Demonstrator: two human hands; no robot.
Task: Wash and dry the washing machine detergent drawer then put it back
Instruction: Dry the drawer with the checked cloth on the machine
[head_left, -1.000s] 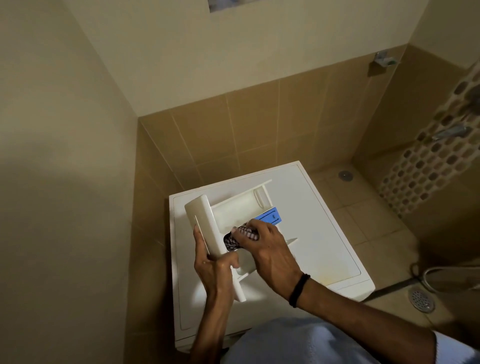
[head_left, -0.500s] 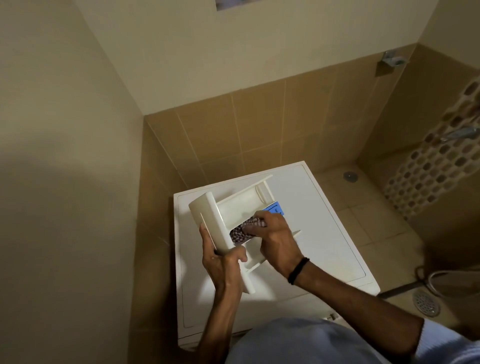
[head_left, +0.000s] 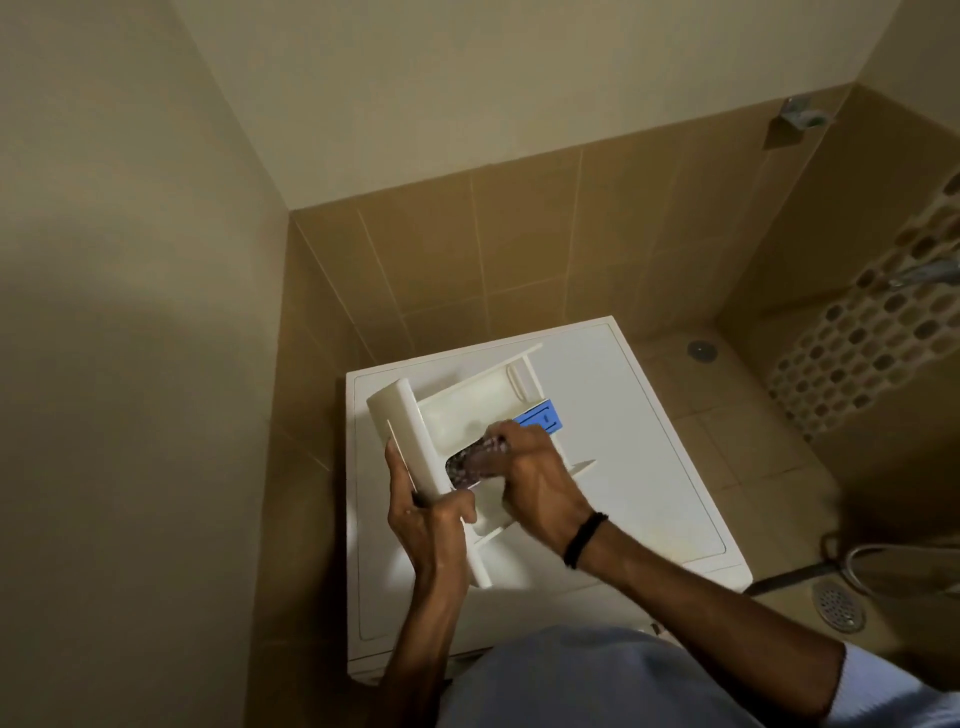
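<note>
so the drawer (head_left: 467, 410) is held in both hands over the washer (head_left: 649, 441), above the left-back part of the lid, tilted a bit. Whether its lower edge touches the lid can't be made out. The front panel is gripped by the left hand (head_left: 431, 525), with the thumb hooked on the inner side and the fingers wrapped round the outer face. A dark patterned cloth (head_left: 470, 462) is pinched in the right hand (head_left: 540, 483), fingers curled over it, and it's pressed down into the compartment right behind the front panel. A blue insert (head_left: 543, 418) is seen in the drawer just past the right hand's fingertips, and the pale far compartment is left uncovered. A black band (head_left: 584, 538) is worn on the right wrist. The washer is tucked into a corner with tan tiles behind it. On the floor to the right a round drain (head_left: 839, 605) is seen, and a smaller cap (head_left: 701, 349) further back
</note>
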